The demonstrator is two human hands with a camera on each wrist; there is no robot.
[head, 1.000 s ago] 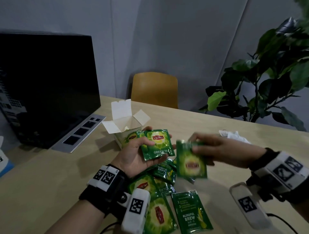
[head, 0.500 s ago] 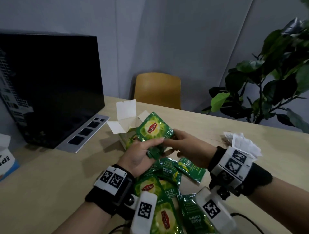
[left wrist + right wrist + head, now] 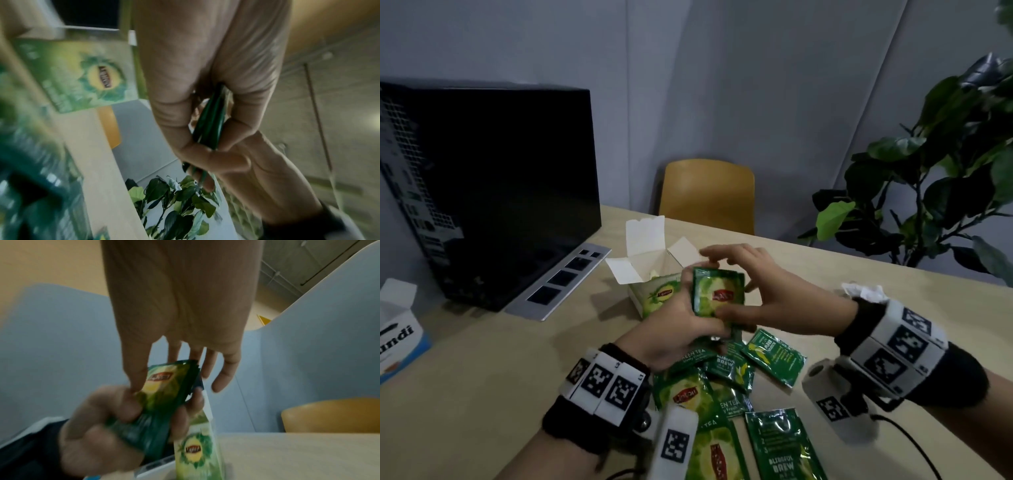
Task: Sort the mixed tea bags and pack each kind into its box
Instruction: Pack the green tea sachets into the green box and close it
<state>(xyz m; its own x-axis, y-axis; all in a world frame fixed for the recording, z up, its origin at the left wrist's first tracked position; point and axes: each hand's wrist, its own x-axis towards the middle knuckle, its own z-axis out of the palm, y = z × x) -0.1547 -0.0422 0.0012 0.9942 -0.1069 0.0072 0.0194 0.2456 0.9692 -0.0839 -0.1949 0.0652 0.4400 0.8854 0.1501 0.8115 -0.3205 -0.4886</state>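
My left hand (image 3: pixel 681 329) grips a small upright stack of green tea sachets (image 3: pixel 717 294) just right of the open green tea box (image 3: pixel 654 298). My right hand (image 3: pixel 763 287) arches over the stack with straight, spread fingers, its thumb lying on the front sachet. The right wrist view shows the stack (image 3: pixel 164 386), the left hand (image 3: pixel 98 434) and the box (image 3: pixel 195 451). The left wrist view shows the sachets (image 3: pixel 211 123) edge-on between thumb and fingers, and the box (image 3: pixel 82 73). Several loose sachets (image 3: pixel 685 394) lie below my hands, some showing dark "Blissful Brew" print (image 3: pixel 774 356).
A black computer case (image 3: pixel 493 192) and a grey panel (image 3: pixel 558 281) stand at the left. A blue-white box (image 3: pixel 397 335) sits at the left edge. Beyond the table are a yellow chair (image 3: pixel 705 195) and a plant (image 3: pixel 945 188). Crumpled white paper (image 3: pixel 863 291) lies at the right.
My right hand carried a sachet over to the ones in my left hand. The left hand turned the stack upright beside the box, and the right hand now rests on it.
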